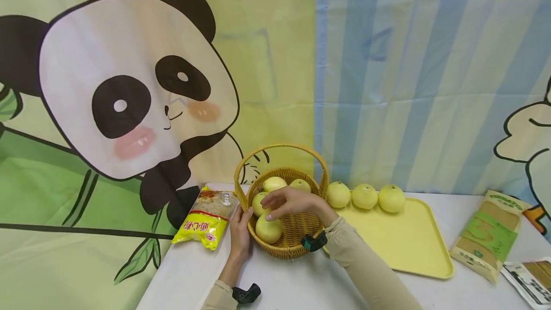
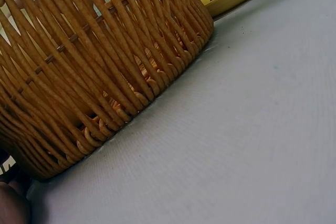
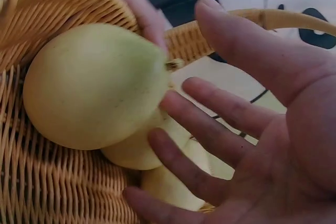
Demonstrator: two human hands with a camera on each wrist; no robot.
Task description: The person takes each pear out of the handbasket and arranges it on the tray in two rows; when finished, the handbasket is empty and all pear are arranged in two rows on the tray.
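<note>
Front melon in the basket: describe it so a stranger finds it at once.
On the white table, find the wicker basket between the macaroni packet and the yellow tray. Inside, look just below the right hand. The front melon is lowest in the head view; the basket's other visible melons lie behind it.
</note>
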